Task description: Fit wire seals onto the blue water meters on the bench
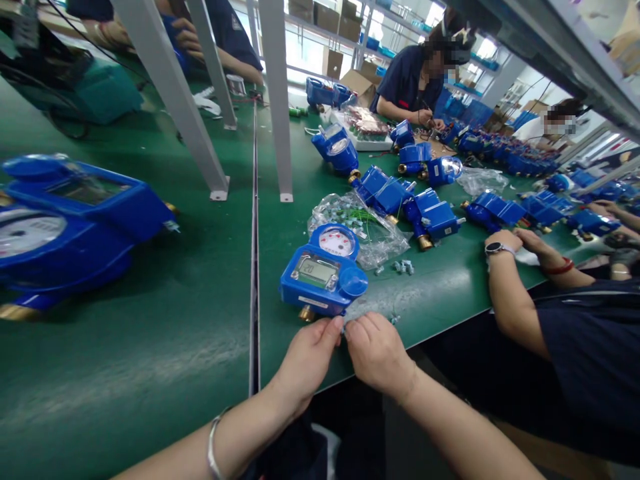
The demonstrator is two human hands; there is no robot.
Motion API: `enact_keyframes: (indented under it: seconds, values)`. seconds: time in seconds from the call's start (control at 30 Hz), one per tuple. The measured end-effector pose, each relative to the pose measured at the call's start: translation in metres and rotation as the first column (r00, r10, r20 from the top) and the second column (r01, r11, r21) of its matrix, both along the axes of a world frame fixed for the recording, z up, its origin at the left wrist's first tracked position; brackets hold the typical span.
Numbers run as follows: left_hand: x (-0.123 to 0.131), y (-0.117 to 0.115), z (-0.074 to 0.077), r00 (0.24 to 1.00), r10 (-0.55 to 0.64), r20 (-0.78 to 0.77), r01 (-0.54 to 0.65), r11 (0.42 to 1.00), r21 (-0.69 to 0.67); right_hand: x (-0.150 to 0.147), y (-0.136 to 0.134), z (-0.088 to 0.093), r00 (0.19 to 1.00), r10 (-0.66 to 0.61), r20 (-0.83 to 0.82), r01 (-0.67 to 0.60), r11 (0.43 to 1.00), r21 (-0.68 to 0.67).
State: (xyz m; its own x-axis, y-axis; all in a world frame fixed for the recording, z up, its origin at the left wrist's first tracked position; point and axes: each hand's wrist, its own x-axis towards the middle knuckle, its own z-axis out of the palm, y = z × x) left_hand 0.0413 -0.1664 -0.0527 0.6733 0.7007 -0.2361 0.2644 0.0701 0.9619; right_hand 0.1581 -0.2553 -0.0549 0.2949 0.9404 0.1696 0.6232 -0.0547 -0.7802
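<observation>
A blue water meter (320, 273) with a small display and a round dial rests on the green table in front of me. At its near edge, my left hand (311, 353) pinches a small pale-blue plastic piece (343, 327) between thumb and finger. My right hand (377, 350) is closed against the same piece from the other side; the fingers hide most of it. Just behind the meter lies a clear plastic bag (383, 243) of similar small pieces and green wires. Several loose pale-blue pieces (404, 267) are scattered right of the meter.
Another blue meter (75, 220) sits at the left, beyond a table seam (255, 267). Metal posts (277, 100) rise from the table. Several more meters (435, 213) spread to the back right. A co-worker's arms (515, 280) are close on my right; others work farther back.
</observation>
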Motion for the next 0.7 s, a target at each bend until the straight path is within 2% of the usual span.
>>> enact_keyframes:
  seconds: [0.17, 0.3, 0.43, 0.57, 0.6, 0.63, 0.67, 0.7]
  values:
    - [0.003, -0.006, 0.002, 0.998, 0.06, 0.011, -0.06, 0.998, -0.017, -0.008, 0.016, 0.005, 0.953, -0.086, -0.292, 0.053, 0.992, -0.118]
    - [0.009, -0.009, 0.0, 0.996, 0.083, -0.016, -0.083, 0.996, -0.019, -0.01, 0.027, 0.002, 0.886, -0.121, -0.447, 0.021, 0.975, -0.222]
    - [0.012, -0.005, 0.001, 1.0, -0.002, -0.029, 0.001, 0.998, -0.059, -0.005, 0.021, 0.004, 0.899, -0.186, -0.397, 0.106, 0.971, -0.215]
    - [-0.007, 0.01, 0.015, 0.977, -0.196, -0.085, 0.185, 0.975, -0.122, 0.009, -0.008, 0.006, 0.929, -0.334, -0.158, 0.323, 0.942, -0.09]
    - [-0.016, 0.015, 0.02, 0.968, -0.22, -0.124, 0.212, 0.975, -0.072, 0.014, -0.016, 0.004, 0.916, -0.387, -0.103, 0.384, 0.922, -0.049]
    - [-0.025, 0.021, 0.025, 0.964, -0.2, -0.174, 0.21, 0.977, 0.04, 0.019, -0.023, 0.001, 0.9, -0.434, -0.04, 0.435, 0.901, -0.008]
    - [-0.034, 0.027, 0.03, 0.972, -0.107, -0.209, 0.152, 0.966, 0.211, 0.024, -0.028, -0.003, 0.884, -0.467, 0.028, 0.466, 0.884, 0.03]
    - [-0.041, 0.034, 0.034, 0.979, 0.03, -0.201, 0.055, 0.913, 0.403, 0.028, -0.031, -0.008, 0.872, -0.481, 0.093, 0.477, 0.877, 0.06]
